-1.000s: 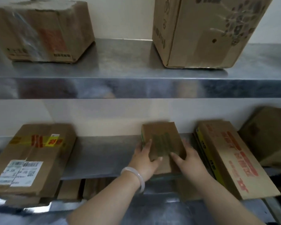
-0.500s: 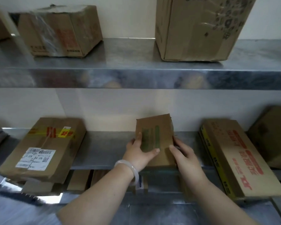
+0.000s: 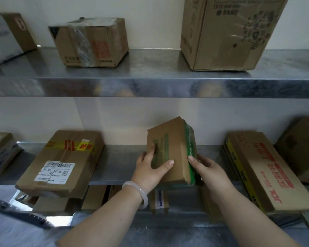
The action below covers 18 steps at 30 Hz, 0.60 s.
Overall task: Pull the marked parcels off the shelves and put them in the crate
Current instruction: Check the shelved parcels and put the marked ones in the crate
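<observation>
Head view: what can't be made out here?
- Crate: nowhere in frame.
- Small parcel: any mark on it. The left hand covers part of the green print, and the right hand covers the lower taped side.
- Lowest-shelf boxes: mostly hidden behind the middle shelf.
- Tall box: top cut off by the upper frame edge.
- Dark box: cut off by the right frame edge, blurred.

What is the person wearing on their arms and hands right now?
Both forearms are bare, with no sleeves or gloves in view. Behind the left hand, the wrist carries a smooth, round, milky-white bangle. The right hand and its wrist show no jewellery or watch.
</observation>
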Tool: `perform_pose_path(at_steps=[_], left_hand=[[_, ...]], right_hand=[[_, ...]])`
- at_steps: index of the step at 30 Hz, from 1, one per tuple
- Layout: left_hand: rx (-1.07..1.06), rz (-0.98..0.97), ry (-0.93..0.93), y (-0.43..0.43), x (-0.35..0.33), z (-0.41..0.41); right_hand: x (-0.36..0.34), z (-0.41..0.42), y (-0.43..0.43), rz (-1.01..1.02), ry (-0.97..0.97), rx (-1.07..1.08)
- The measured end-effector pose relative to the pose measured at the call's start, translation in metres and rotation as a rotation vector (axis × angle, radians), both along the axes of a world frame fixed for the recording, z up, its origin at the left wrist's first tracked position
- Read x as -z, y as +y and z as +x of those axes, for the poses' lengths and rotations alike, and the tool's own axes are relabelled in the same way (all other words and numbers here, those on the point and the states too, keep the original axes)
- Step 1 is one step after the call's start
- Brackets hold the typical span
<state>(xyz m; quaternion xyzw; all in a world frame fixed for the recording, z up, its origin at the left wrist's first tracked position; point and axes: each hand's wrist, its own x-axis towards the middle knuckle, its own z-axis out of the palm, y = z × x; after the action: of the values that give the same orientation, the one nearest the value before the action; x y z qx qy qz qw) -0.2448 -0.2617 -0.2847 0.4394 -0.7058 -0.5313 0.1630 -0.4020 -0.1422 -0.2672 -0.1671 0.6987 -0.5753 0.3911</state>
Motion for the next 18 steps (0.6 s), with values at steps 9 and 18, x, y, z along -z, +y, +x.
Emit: perform_pose_path(at_steps=[9,18], left_hand=[[0.047,0.008,0.036,-0.005,-0.020,0.009],[-0.036,-0.135,0.149,-0.006,-0.025,0.021]], right_hand=[[-0.014,0.028,-0.002,-0.106,0.134,0.009],[-0.017,0.048,-0.009,-0.136,0.267,-0.017]])
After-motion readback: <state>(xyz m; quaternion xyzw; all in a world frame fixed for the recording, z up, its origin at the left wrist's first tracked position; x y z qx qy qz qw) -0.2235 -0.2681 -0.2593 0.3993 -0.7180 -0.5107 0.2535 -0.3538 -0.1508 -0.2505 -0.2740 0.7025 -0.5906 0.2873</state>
